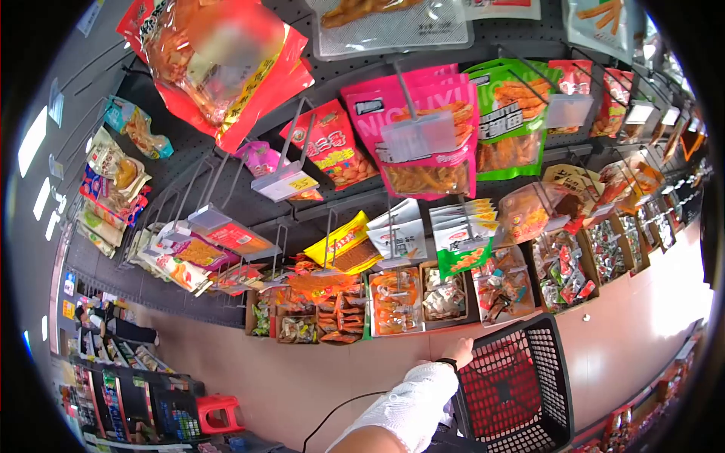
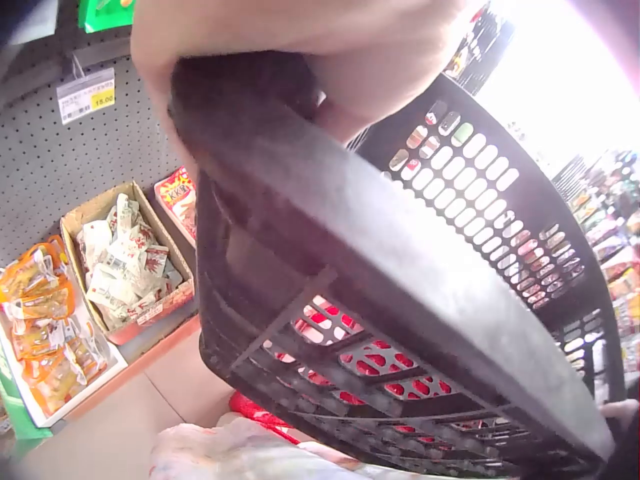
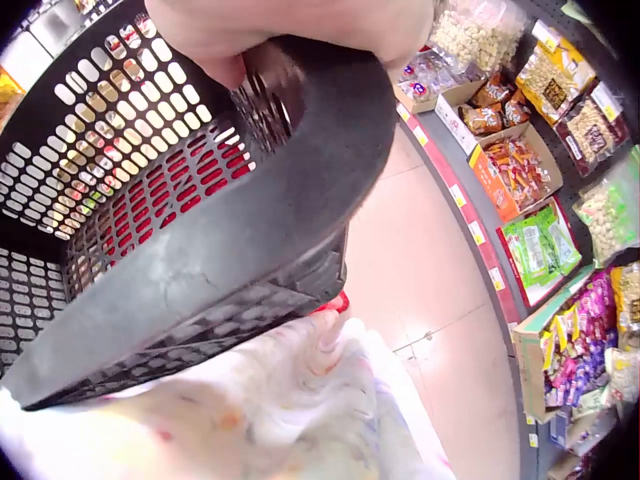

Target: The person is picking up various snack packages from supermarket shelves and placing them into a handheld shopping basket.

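A black shopping basket (image 1: 555, 377) with slotted walls and a red underside hangs low in front of me, its inside showing no goods. My left hand (image 1: 458, 352), below a white knitted sleeve (image 1: 411, 400) and a dark wristband, grips the near-left corner of the rim. Close up in the left wrist view, fingers of the left hand (image 2: 300, 35) curl over the thick rim (image 2: 330, 200). At the opposite end my right hand (image 3: 300, 25) grips the rim (image 3: 250, 210) as well, thumb inside and fingers over the edge. The head view does not show the right hand.
Ahead stands a pegboard rack with hanging snack bags, among them a pink bag (image 1: 415, 170) and a green bag (image 1: 510, 128). Metal hooks jut out toward me. Below are open boxes of small packets (image 1: 445, 294). A red stool (image 1: 219, 414) and another person (image 1: 124, 326) are at left.
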